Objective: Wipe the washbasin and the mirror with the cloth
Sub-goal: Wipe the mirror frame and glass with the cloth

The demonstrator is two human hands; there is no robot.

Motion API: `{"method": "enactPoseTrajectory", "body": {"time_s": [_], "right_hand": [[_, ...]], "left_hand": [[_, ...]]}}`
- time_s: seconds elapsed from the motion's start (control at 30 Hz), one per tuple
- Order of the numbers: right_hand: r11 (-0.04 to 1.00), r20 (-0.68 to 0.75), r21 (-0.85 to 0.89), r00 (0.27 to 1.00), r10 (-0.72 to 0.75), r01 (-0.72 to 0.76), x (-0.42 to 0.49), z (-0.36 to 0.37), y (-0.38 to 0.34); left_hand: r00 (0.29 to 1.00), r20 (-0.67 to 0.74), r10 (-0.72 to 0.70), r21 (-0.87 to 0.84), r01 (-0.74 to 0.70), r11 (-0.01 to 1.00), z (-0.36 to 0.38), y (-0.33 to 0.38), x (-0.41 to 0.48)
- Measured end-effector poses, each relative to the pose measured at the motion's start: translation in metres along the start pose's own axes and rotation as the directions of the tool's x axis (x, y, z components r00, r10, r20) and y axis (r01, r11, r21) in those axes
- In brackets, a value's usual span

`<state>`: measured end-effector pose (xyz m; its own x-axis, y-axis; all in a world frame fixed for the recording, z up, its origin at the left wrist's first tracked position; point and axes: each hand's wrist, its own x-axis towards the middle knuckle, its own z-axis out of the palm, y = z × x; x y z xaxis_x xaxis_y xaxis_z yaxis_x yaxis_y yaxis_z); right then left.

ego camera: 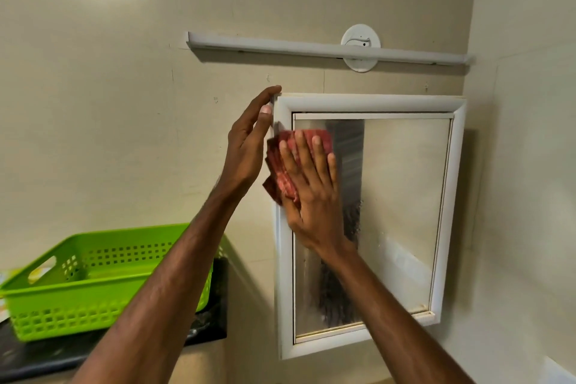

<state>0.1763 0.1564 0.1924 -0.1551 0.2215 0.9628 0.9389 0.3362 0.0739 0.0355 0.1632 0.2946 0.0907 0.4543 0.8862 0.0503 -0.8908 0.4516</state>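
Cloth: the red patterned cloth (288, 187) lies bunched against the upper left of the mirror (405, 196), overlapping the glass and the left side of its white frame (367, 102).
Right hand: your right hand (311, 193) presses the cloth flat to the glass, fingers straight and spread, pointing up.
Left hand: your left hand (246, 146) is at the frame's top left corner, fingers nearly straight, fingertips and thumb touching the frame's outer edge, holding nothing.
Hard to see: your palm covers much of the cloth; the glass is streaked and hazy, with a dark blurred reflection below your right wrist. A white edge (558, 371) below and right of the mirror is cut off; you cannot tell what it is.
Around: left of and below the mirror, a green perforated basket (62, 318) stands on a black counter (46, 358), partly behind your left forearm.
Room: above the mirror, a long white tube fitting (280, 46) crosses a round white plate (361, 37) on the beige wall (109, 103).
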Motion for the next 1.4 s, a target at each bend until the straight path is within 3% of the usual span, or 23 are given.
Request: {"method": "enactPoseTrajectory", "body": {"time_s": [0.27, 0.37, 0.6, 0.9, 1.13, 1.3, 1.4], "right_hand": [[0.994, 0.235, -0.089, 0.971, -0.043, 0.065, -0.142, 0.019, 0.007], [0.998, 0.214, -0.050, 0.977, -0.027, 0.038, -0.119, 0.017, 0.008], [1.000, 0.015, 0.007, 0.999, 0.029, -0.029, 0.000, 0.000, -0.002], [0.996, 0.150, -0.071, 0.987, 0.063, -0.053, -0.139, 0.029, -0.008], [0.997, 0.182, -0.071, 0.982, 0.041, -0.028, -0.135, 0.015, 0.033], [0.975, 0.035, -0.041, 0.975, 0.218, -0.217, -0.122, -0.012, 0.090], [0.900, -0.055, -0.011, 0.899, 0.435, -0.436, -0.126, -0.033, 0.140]], "left_hand": [[0.996, 0.085, 0.033, 0.020, -0.035, 0.999, 0.003, -0.001, -0.006], [0.995, 0.095, 0.030, 0.039, -0.034, 0.999, 0.002, -0.001, -0.005], [0.996, 0.092, 0.020, 0.064, -0.026, 0.998, -0.002, 0.000, -0.004], [0.993, 0.077, 0.092, 0.131, -0.102, 0.986, 0.012, -0.017, -0.052], [0.998, 0.024, 0.064, 0.132, -0.066, 0.989, 0.025, -0.030, -0.087], [0.999, 0.022, 0.044, 0.140, -0.046, 0.989, 0.023, -0.032, -0.095], [0.999, 0.008, 0.048, 0.123, -0.048, 0.991, 0.025, -0.030, -0.096]]}}
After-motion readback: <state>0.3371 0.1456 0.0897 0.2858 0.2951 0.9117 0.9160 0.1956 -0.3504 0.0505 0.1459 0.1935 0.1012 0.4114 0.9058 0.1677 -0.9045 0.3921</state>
